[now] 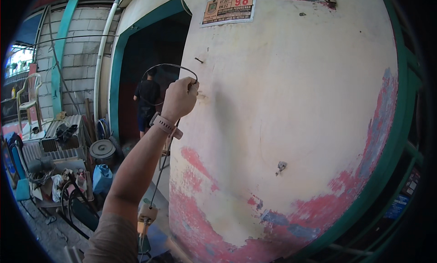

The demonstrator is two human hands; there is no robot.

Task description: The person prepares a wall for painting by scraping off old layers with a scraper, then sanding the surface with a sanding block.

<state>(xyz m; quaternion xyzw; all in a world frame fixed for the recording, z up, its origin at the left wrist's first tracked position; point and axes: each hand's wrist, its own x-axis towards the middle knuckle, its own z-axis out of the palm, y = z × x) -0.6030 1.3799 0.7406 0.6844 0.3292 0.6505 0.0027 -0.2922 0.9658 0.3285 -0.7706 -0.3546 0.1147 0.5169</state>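
Your left hand [180, 98] has its grip closed on the black cord [169, 65], looped above it, just left of the wall nail [199, 60], with the tool [146, 216] dangling straight below.

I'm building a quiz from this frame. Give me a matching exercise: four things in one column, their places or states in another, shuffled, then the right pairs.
Things:
1. black cable
2. watch
3. plaque
4. plastic chair

Places or states:
A. high on the cream wall
B. far left, by the block wall
C. looped above the raised hand
D. strapped round the wrist

Pairs: 1-C, 2-D, 3-A, 4-B
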